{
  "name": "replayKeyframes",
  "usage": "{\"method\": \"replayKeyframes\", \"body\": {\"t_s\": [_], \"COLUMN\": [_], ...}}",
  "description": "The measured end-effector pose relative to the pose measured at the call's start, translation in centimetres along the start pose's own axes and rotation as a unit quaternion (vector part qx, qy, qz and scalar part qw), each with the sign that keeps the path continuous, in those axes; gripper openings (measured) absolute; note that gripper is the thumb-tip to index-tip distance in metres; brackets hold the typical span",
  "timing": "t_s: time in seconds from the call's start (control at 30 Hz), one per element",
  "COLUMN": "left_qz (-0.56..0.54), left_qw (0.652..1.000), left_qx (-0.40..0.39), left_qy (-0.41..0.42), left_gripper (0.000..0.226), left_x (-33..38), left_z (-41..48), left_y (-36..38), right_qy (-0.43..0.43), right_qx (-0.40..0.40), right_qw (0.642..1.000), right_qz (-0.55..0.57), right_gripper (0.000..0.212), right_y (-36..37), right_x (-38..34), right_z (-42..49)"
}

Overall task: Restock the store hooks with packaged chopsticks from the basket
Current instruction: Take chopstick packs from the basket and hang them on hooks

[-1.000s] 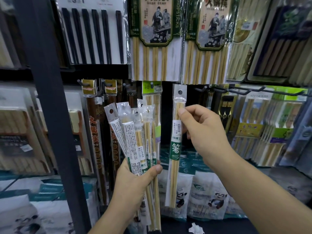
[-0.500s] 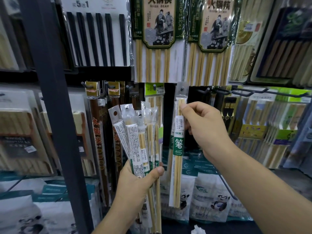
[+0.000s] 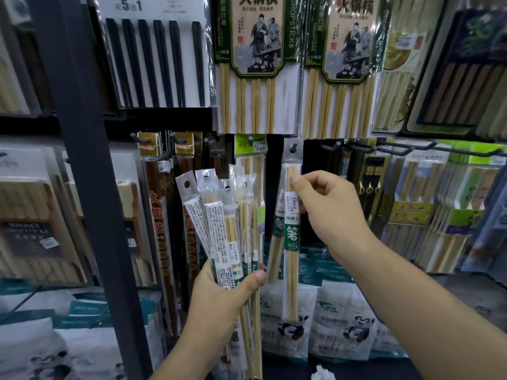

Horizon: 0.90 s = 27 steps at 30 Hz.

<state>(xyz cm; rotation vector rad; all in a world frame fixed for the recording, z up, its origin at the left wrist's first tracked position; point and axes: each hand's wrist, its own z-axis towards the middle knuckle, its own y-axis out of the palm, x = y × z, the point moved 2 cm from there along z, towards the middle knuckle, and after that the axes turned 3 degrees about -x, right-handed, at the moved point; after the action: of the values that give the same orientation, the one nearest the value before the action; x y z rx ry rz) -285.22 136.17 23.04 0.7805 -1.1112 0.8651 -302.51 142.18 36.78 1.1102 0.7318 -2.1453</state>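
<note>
A shop: chopstick packs (image 3: 255, 64) are hanging in rows from metal hooks (image 3: 293, 148) on a display wall. A promo card (image 3: 129, 5) is showing "5" and "1", a barcode sticker (image 3: 291, 201) is facing out on one pack, and panda-printed bags (image 3: 343, 325) are standing stocked below, near a dark rack post (image 3: 82, 160).

Diffuse, rather dim store light, shadows soft; deep shade in the gap behind the hanging packet (image 3: 292, 242); pale glare streaks on the clear wrap of the black-chopstick pack (image 3: 206, 50); centre sharp, printed labels legible; left-edge boxes (image 3: 33, 229) and lower bags (image 3: 55, 338) smeared; wide-angle bowing leans the black post (image 3: 82, 160) and right-hand packs (image 3: 452, 78).
</note>
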Motion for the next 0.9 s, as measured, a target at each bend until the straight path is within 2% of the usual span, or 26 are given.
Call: {"method": "replayKeyframes", "body": {"t_s": [0.2, 0.33, 0.5, 0.57, 0.73, 0.83, 0.9], "left_qz": [0.002, -0.009, -0.021, -0.027, -0.033, -0.042, -0.041], "left_qw": [1.0, 1.0, 0.999, 0.999, 0.999, 0.999, 0.999], "left_qx": [0.007, -0.002, -0.021, -0.021, -0.019, -0.012, -0.011], "left_qy": [0.0, 0.011, 0.018, 0.022, 0.022, 0.013, 0.009], "left_gripper": [0.055, 0.048, 0.053, 0.056, 0.054, 0.043, 0.051], "left_x": [0.4, 0.8, 1.0, 1.3, 1.3, 1.2, 1.1], "left_z": [-0.1, -0.2, -0.4, -0.4, -0.6, -0.5, -0.4], "left_y": [0.2, 0.5, 0.9, 1.0, 1.3, 1.2, 1.1], "right_qy": [0.008, 0.017, 0.031, 0.038, 0.048, 0.029, 0.012], "right_qx": [0.028, 0.05, -0.115, -0.135, -0.136, -0.096, -0.066], "right_qw": [0.998, 0.997, 0.993, 0.99, 0.989, 0.994, 0.996], "right_qz": [-0.051, -0.052, -0.007, -0.001, 0.017, 0.035, 0.056], "right_gripper": [0.019, 0.018, 0.006, 0.007, 0.004, 0.009, 0.011], "right_y": [-0.4, -0.3, 1.7, 2.2, 2.0, 1.2, 0.5], "right_x": [1.7, 2.3, 2.5, 2.5, 2.3, 1.7, 1.0], "right_z": [0.2, -1.4, -4.5, -5.0, -5.0, -4.5, -3.8]}}
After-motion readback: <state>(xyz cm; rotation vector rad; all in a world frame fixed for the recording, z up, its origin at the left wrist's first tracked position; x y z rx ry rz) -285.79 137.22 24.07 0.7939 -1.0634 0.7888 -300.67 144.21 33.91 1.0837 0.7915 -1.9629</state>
